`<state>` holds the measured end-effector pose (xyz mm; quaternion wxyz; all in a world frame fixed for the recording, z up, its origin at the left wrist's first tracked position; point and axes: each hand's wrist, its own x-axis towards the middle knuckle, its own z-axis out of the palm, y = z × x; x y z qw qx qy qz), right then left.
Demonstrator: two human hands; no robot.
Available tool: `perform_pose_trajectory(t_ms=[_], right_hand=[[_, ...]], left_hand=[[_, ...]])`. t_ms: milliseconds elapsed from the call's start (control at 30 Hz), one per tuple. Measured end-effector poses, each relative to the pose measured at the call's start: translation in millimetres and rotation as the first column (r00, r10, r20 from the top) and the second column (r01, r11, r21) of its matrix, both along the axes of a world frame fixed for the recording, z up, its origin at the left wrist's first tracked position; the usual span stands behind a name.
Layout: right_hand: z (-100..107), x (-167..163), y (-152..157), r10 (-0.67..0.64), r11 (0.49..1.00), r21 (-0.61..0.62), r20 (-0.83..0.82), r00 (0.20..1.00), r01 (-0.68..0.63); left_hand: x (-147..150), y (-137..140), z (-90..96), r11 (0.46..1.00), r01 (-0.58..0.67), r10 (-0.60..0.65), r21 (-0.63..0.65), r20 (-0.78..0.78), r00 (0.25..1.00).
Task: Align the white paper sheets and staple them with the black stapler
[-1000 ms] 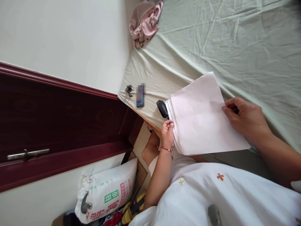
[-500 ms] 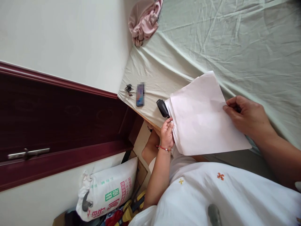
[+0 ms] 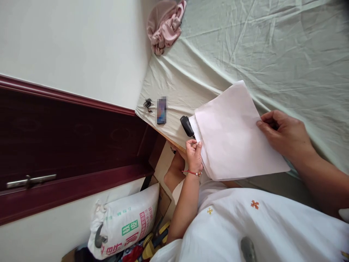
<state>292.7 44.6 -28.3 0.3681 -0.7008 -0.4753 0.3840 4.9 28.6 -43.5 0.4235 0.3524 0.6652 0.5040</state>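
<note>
A stack of white paper sheets (image 3: 234, 134) is held over my lap at the bed's edge, its layered edges showing on the left side. My left hand (image 3: 194, 154), with a red cord bracelet on the wrist, pinches the stack's left edge between thumb and curled fingers. On the opposite side my right hand (image 3: 283, 133) grips the right edge, thumb on top and the other fingers partly hidden. Just beyond my left hand, a black stapler (image 3: 187, 126) lies on the sheet, touching or very near the paper's corner; part of it is hidden.
On the pale green bed sheet (image 3: 218, 65) lie a blurred phone (image 3: 161, 111), a bunch of keys (image 3: 147, 104) and a crumpled pink cloth (image 3: 166, 29). A dark red door (image 3: 68, 134) stands at left. A printed white sack (image 3: 128, 218) sits below it.
The paper's left edges lie closer together than before, and my left fingers have curled in more. The view has shifted slightly; my right hand keeps its hold.
</note>
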Motion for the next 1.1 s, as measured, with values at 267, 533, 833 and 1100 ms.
perform_pose_trajectory(t_ms=[267,533,833,1100], right_hand=[[2.2,2.8,0.7,0.003,0.999,-0.048,0.030,1.000,-0.002],[7.9,2.3,1.5,0.065,0.996,-0.058,0.050,0.997,-0.062],[7.9,1.7,-0.3,0.072,0.996,-0.041,-0.025,0.997,-0.073],[-0.2,-2.2,-2.2,0.150,0.989,0.001,-0.022,0.988,-0.150]], left_hand=[[-0.2,-2.3,-0.3,0.998,0.043,-0.040,0.040,-0.090,0.995],[-8.1,-1.3,-2.9,0.993,0.119,-0.120,-0.012,-0.153,0.981],[-4.6,-3.7,-0.3,0.993,0.116,-0.117,-0.011,-0.105,0.988],[-1.4,-5.3,2.0,0.994,0.107,-0.107,-0.015,-0.013,0.994]])
